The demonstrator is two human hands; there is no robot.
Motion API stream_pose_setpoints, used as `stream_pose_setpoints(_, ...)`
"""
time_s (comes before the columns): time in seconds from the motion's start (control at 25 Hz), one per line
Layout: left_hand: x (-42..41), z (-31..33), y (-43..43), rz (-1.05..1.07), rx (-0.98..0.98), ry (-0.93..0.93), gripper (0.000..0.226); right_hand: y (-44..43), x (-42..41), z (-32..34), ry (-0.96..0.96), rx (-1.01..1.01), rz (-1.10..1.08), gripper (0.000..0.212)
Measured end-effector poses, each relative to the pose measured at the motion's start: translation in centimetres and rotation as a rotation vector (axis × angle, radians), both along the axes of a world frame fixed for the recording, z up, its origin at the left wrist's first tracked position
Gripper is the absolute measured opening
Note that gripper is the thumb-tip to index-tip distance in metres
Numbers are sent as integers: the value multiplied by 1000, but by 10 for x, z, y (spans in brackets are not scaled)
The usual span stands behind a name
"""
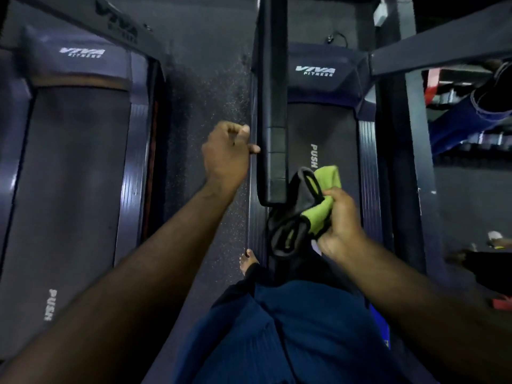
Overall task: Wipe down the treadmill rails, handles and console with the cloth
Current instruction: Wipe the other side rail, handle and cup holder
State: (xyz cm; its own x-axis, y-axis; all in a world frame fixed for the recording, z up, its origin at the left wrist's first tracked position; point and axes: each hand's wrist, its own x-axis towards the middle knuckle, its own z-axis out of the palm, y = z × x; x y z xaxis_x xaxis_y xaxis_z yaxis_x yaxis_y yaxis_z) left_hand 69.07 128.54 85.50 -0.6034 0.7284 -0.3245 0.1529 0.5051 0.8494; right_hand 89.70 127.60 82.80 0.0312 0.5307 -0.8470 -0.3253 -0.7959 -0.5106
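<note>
You can read "VIVA FITNESS" in white on the right treadmill's motor hood [313, 83]. The same white logo stands on the left treadmill's motor hood [83, 66]. On the left machine's slanted frame bar [130, 37] there is a larger, dark "VIVA", and the smaller line under it is too blurred for you to read. "PUSH" is printed in white on the right belt [329, 126] and again on the left belt [72, 189].
</note>
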Motion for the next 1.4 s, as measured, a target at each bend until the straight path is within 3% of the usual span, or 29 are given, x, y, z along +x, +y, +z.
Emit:
stream_pose_setpoints(0.08,8,1,27,-74,-78,-4,43,-17,-19,9,205,-200,-23,23)
stream_pose_setpoints(0.2,22,-8,64,-167,-178,-27,74,-21,-50,3,374,-262,-128,44)
stream_pose_setpoints(0.36,38,-28,84,-137,-151,36,61,16,-66,-24,422,-312,-125,41)
stream_pose_setpoints(0.48,38,-32,84,-89,-133,65,63,6,-47,-18,444,-300,-68,45)
stream_pose_setpoints(0.64,41,-30,87,-112,-175,151,67,57,-53,-44,285,-300,25,41)
stream_pose_setpoints(0.8,39,-31,88,-96,-204,176,55,117,-69,-71,228,-226,85,62)
stream_pose_setpoints(0.96,45,-29,91,-107,-291,293,62,123,-47,-69,290,-153,252,45)
stream_pose_setpoints(1.08,41,-25,107,-81,-333,295,80,215,-95,-82,203,-112,360,25)
stream_pose_setpoints(1.16,34,-19,133,-59,-322,256,77,274,-132,-99,253,-91,354,39)
stream_pose_setpoints(1.24,26,-15,167,-20,-306,248,73,279,-127,-114,243,-99,362,51)
stream_pose_setpoints(1.32,24,-14,188,21,-306,256,73,265,-111,-115,164,-127,391,44)
stream_pose_setpoints(1.4,26,-13,192,26,-311,274,71,284,-100,-119,95,-18,327,38)
